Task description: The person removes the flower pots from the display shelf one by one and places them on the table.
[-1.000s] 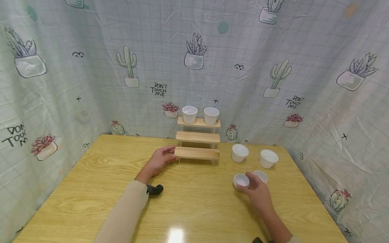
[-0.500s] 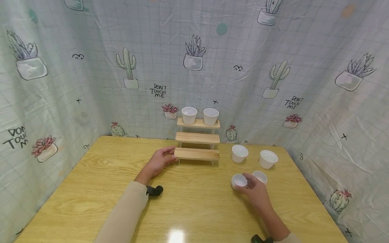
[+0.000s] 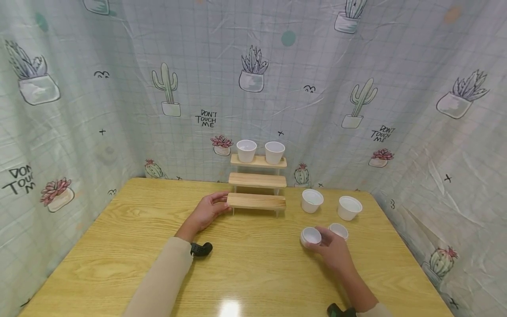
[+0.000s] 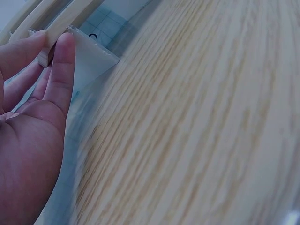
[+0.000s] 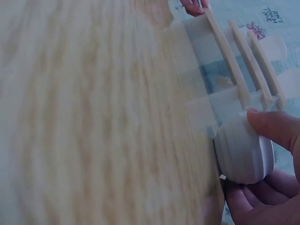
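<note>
My left hand (image 3: 207, 212) pinches the left end of the lowest board of a three-tier wooden display stand (image 3: 256, 201). In the left wrist view, the thumb and fingers close on that board's end (image 4: 43, 57). Toward the right, my right hand (image 3: 334, 253) grips a small round white cup (image 3: 310, 236) by its right side. The right wrist view has this ribbed cup (image 5: 241, 152) between thumb and fingers, low at the tabletop; whether it touches the wood I cannot tell. Another small white cup (image 3: 339, 230) stands just behind the right hand, partly hidden.
Two white pots, a left one (image 3: 247, 151) and a right one (image 3: 275, 152), stand on the stand's top tier. Two more white tubs, one nearer the stand (image 3: 312, 201) and one farther right (image 3: 350, 208), sit on the wooden table (image 3: 245, 259). A cactus-print curtain (image 3: 237, 105) encloses the back and sides.
My right hand has shifted slightly left with the small cup, away from the other small cup. The left hand keeps its hold on the stand.
</note>
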`<state>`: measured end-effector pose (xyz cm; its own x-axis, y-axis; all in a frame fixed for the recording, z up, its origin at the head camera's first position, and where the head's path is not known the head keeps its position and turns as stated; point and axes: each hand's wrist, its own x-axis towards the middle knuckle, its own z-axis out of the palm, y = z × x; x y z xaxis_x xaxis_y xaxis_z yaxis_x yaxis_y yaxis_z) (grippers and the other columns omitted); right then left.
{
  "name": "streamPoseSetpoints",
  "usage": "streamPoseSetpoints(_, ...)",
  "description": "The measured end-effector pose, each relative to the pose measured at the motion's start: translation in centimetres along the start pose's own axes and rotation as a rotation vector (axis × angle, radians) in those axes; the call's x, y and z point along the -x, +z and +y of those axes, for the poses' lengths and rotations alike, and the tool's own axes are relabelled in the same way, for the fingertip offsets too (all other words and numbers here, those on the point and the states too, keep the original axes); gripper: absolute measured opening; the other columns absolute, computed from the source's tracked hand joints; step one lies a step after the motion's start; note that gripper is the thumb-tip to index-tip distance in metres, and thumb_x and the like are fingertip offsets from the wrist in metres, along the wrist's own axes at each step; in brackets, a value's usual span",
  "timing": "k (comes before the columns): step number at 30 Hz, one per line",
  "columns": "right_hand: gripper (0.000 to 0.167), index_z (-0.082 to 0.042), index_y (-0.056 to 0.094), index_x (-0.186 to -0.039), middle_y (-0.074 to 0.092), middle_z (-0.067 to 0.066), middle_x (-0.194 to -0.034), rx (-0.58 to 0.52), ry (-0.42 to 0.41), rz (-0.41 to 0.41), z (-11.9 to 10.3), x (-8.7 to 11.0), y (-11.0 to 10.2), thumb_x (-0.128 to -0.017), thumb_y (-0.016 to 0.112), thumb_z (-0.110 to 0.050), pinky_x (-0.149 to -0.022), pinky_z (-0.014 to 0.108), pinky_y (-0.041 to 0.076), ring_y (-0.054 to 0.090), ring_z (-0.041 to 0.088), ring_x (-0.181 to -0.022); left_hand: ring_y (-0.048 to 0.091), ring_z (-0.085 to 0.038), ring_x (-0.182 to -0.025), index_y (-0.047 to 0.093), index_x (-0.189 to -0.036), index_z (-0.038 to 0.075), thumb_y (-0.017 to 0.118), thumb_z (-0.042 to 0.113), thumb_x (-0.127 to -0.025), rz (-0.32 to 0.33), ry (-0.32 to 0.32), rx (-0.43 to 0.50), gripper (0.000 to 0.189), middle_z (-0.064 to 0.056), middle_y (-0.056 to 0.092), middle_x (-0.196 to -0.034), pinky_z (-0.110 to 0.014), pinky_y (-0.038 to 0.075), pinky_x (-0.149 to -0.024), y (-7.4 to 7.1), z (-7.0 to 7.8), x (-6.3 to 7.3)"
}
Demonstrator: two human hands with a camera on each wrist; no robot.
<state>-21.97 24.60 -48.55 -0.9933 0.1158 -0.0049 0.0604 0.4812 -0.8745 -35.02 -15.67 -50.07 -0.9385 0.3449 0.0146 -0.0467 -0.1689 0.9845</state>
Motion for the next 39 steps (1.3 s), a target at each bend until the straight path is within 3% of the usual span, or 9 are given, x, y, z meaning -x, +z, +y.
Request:
streamPoseSetpoints(3,0.068,0.002,0.063,-0.136,0.067,0.02,-0.134,0.016,-0.001,0.002,0.02,0.04,-0.08,-0.08,0.09,-0.027,-0.098,0.03,0.059,0.065,0.029,-0.122,0.066,-0.012,-0.108,0.032,-0.156,-0.007,0.053,-0.006,-0.102,0.0,-0.006,-0.001,0.058,-0.03,0.04,-0.148,-0.03,0.06,-0.102,0.12,0.02,0.02)
streamPoseSetpoints(14,0.073,0.002,0.061,-0.138,0.064,0.022,-0.137,0.014,0.006,-0.02,0.22,-0.34,-0.28,-0.081,0.089,-0.032,-0.106,0.047,0.057,0.065,0.033,-0.123,0.066,-0.011,-0.107,0.031,-0.157,-0.005,0.054,-0.004,-0.103,0.008,-0.018,0.02,0.059,-0.027,0.043,-0.146,-0.035,0.056,-0.108,0.14,0.16,0.03)
streamPoseSetpoints(32,0.068,0.0,0.063,-0.136,0.065,0.021,-0.137,0.022,0.012,-0.014,0.09,-0.33,-0.24,-0.082,0.088,-0.031,-0.108,0.049,0.055,0.064,0.035,-0.125,0.067,-0.011,-0.105,0.029,-0.157,-0.006,0.054,-0.004,-0.103,-0.005,-0.004,0.027,0.06,-0.021,0.047,-0.14,-0.035,0.056,-0.109,0.0,0.09,0.04)
streamPoseSetpoints(39,0.068,0.001,0.063,-0.136,0.065,0.022,-0.136,0.025,0.014,-0.013,0.08,-0.33,-0.11,-0.081,0.089,-0.03,-0.107,0.048,0.056,0.065,0.035,-0.124,0.067,-0.011,-0.105,0.028,-0.158,-0.006,0.052,-0.005,-0.103,-0.009,-0.013,0.013,0.06,-0.027,0.043,-0.146,-0.036,0.055,-0.11,-0.09,0.06,-0.08)
